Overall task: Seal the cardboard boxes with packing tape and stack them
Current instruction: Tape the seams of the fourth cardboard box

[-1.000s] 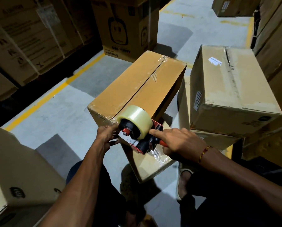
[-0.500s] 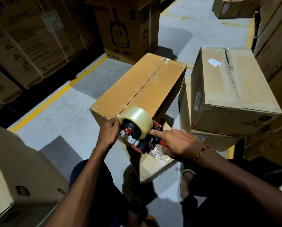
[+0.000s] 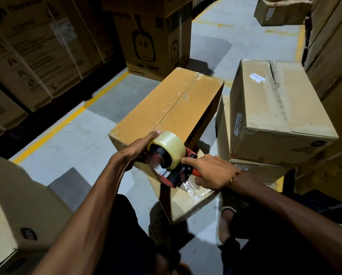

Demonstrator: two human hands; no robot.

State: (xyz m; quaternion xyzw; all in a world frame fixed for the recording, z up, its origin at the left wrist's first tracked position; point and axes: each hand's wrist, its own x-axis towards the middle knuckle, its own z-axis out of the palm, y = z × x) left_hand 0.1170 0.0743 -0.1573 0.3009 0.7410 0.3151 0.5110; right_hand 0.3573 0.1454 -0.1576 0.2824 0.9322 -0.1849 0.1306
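Nearest me, my right hand grips the orange handle of the tape gun, forefinger laid forward along its frame. The gun sits at the near top edge of the brown box, which rests on the floor between my knees, and a wrinkled strip of tape already runs down its near face. That strip looks creased, so I judge it may not hold if I pull hard against it.

Just left of the roll, my left hand rests on the box's near corner, fingers fairly straight, thumb up against the tape roll. If that hand slackens, the box could slide away from me as I draw the gun along the seam, and the tape would wander off the gap between the flaps.

Farther right, close beside the box, stands a stack of boxes. The far corner leaves little room, so the gun could catch there.
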